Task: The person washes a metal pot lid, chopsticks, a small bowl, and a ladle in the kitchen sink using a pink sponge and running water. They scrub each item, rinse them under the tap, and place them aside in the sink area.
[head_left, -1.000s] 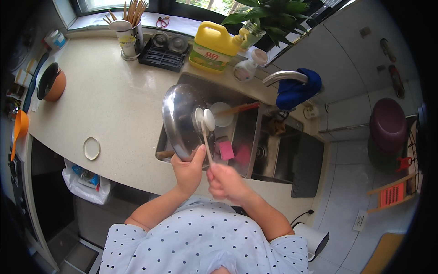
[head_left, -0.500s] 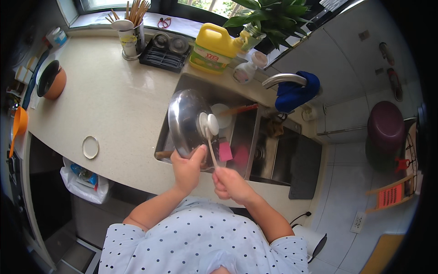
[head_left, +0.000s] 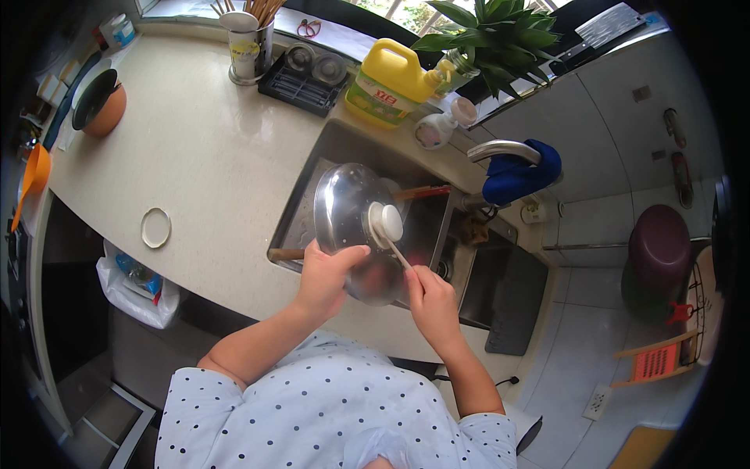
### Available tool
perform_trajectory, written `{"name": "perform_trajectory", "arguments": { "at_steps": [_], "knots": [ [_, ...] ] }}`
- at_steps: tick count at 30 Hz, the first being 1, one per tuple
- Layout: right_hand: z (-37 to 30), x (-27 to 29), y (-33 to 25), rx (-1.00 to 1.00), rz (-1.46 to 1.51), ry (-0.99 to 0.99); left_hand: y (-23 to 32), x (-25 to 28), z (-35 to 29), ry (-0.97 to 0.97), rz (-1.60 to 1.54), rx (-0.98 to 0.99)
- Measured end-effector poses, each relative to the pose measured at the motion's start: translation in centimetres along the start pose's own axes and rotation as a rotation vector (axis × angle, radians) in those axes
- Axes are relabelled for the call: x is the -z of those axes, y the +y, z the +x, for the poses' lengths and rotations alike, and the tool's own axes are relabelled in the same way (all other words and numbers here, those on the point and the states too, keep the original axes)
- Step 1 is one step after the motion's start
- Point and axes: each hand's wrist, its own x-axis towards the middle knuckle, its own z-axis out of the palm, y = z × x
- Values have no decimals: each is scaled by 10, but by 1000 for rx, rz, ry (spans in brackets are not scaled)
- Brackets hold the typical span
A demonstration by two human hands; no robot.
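A see-through domed pot lid (head_left: 337,205) is tilted over the left sink basin. My left hand (head_left: 323,280) is closed on its near rim, thumb lying across the dome. At the lid's centre is a white knob (head_left: 391,224) on a round base. My right hand (head_left: 432,303) pinches a thin, light-coloured stick (head_left: 400,257), whose far end touches the base of the knob. Its tip is partly hidden there, so I cannot tell what kind of tool it is. Reddish patches show blurred through the lid.
A steel sink (head_left: 305,176) has a faucet (head_left: 500,148) draped with a blue cloth (head_left: 519,173). Behind it stand a yellow jug (head_left: 387,82), a pump bottle (head_left: 434,129) and a black rack (head_left: 301,82). A round white ring (head_left: 155,227) lies on the counter (head_left: 219,172).
The lid has turned so that its dome faces me more, and it covers the pink sponge seen before. My right hand has moved rightward with the stick still at the knob. The whole view has shifted slightly.
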Motion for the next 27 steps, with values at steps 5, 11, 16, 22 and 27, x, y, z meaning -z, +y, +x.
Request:
{"name": "perform_trajectory", "arguments": {
  "at_steps": [5,11,16,22,27],
  "knots": [
    [8,-7,-9,50,-58,50,5,-1,1,-14,-5,48],
    [2,-14,-15,72,-7,26,9,1,7,26,-60,83],
    [-20,-9,-9,3,-2,-19,2,8,13,43,-94,110],
    [-22,-4,-1,52,-96,41,-3,16,20,-16,-60,222],
    [-14,3,13,39,-160,38,12,22,28,-2,-151,356]
  ]
}}
